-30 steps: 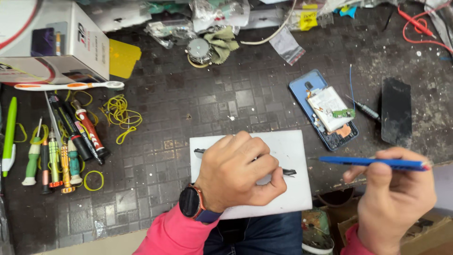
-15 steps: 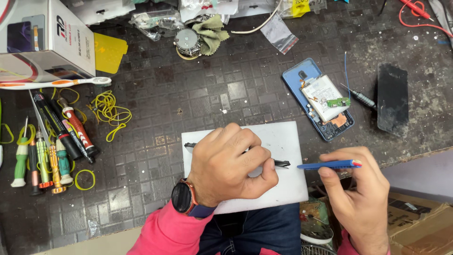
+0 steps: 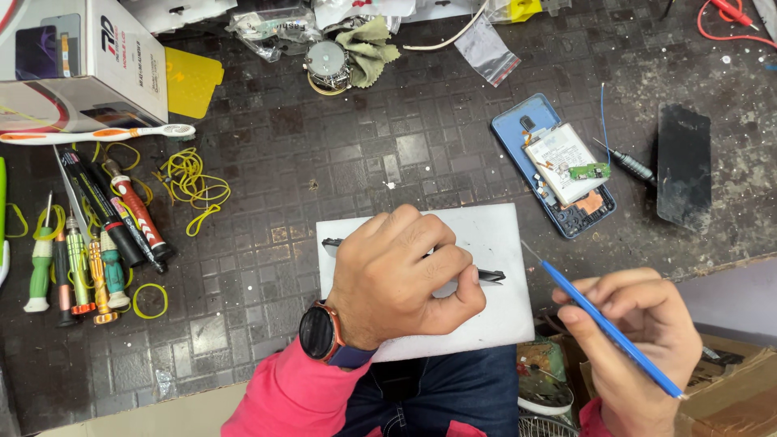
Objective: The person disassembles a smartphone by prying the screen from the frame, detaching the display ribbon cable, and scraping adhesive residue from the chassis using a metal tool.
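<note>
Two hands at work: left hand (image 3: 405, 275) stays clamped over a dark slim part (image 3: 490, 276) on the white rectangular pad (image 3: 502, 235), while right hand (image 3: 639, 340), pinching a thin blue tool (image 3: 603, 328), has tilted its tip toward the pad's edge.

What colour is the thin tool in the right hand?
Blue tool, held in the right hand; seen from the head view.
</note>
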